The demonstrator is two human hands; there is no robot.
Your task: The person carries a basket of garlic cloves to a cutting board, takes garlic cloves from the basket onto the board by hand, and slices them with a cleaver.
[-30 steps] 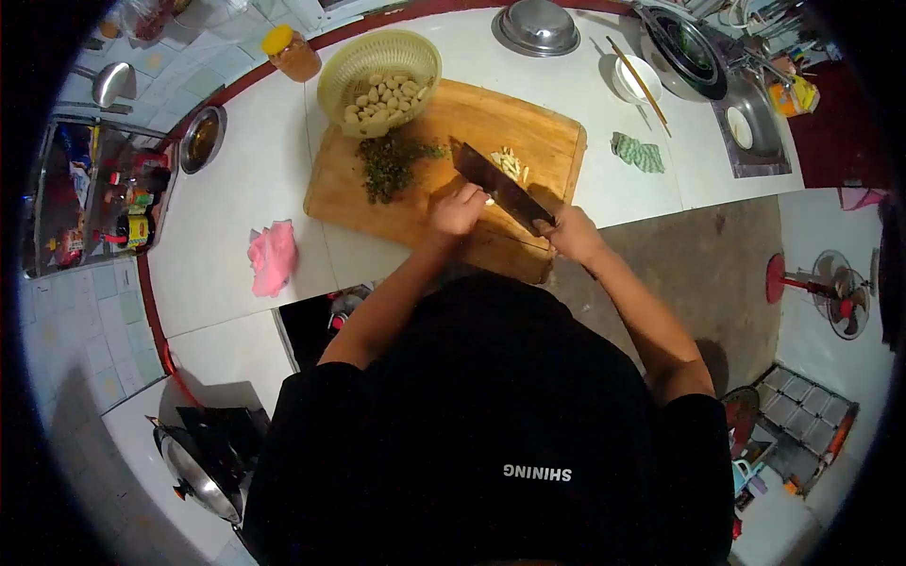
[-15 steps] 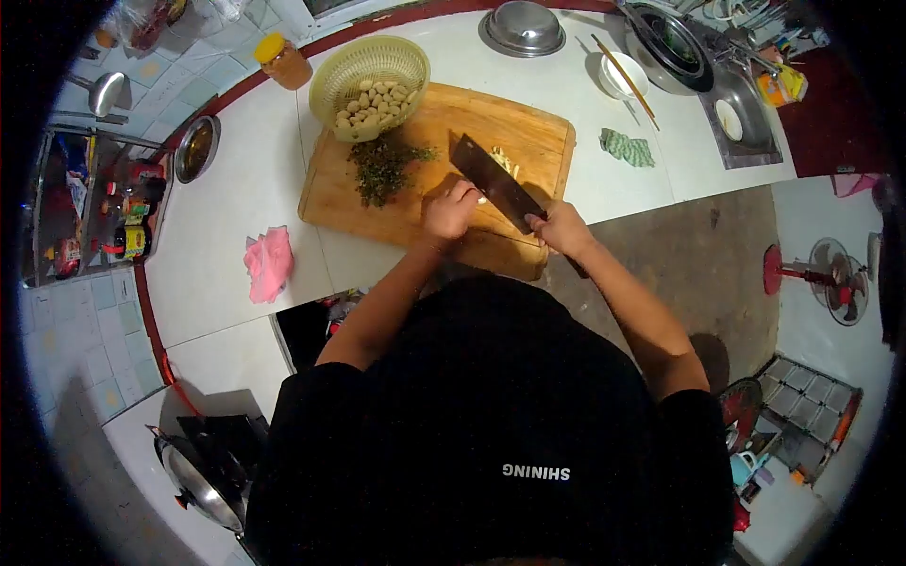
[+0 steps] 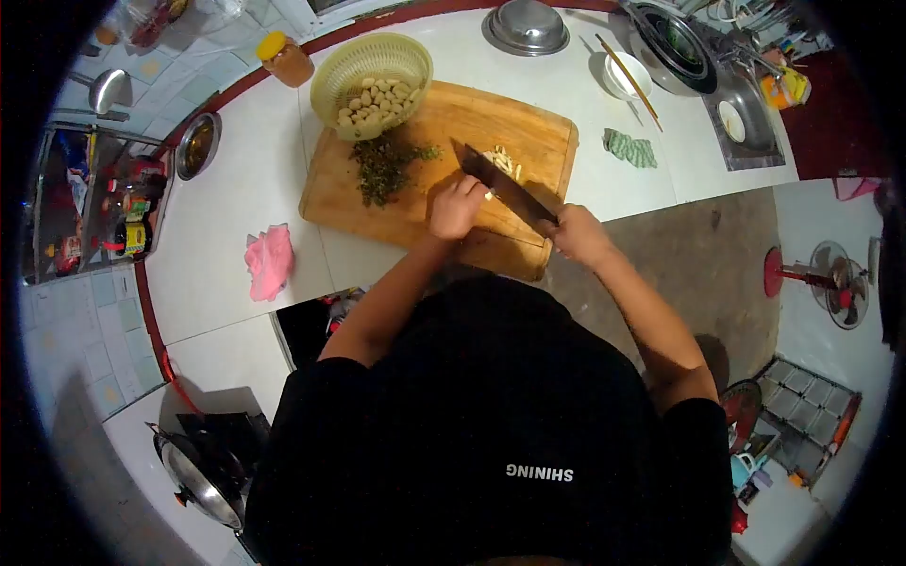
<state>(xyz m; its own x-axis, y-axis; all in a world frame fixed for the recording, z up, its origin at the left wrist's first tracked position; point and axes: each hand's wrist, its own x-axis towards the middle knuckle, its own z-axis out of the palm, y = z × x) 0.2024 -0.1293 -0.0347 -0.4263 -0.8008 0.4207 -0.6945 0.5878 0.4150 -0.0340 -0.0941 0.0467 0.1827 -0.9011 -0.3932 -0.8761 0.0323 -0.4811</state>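
Note:
My right hand (image 3: 578, 234) is wrapped round the handle of a dark cleaver (image 3: 510, 193), whose blade slants up to the left over a wooden cutting board (image 3: 340, 193). Beside the blade, the bent fingers of my left hand (image 3: 455, 208) press on a small pale piece (image 3: 489, 196), mostly hidden. Pale sliced pieces (image 3: 505, 162) lie just beyond the blade. Chopped dark green herbs (image 3: 382, 170) form a pile on the left of the board. A yellow-green basket (image 3: 330, 71) of pale round items overlaps the board's back left corner.
A pink cloth (image 3: 270, 262) lies left of the board, a jar (image 3: 285, 60) behind the basket. Metal bowls (image 3: 527, 26) stand at the back. To the right are a white bowl (image 3: 625, 77) with chopsticks, a green cloth (image 3: 629, 148) and a sink (image 3: 755, 141).
The cleaver's blade tilted flatter at half a second ago and now stands more on edge beside my left fingers. My right hand has shifted slightly to the right.

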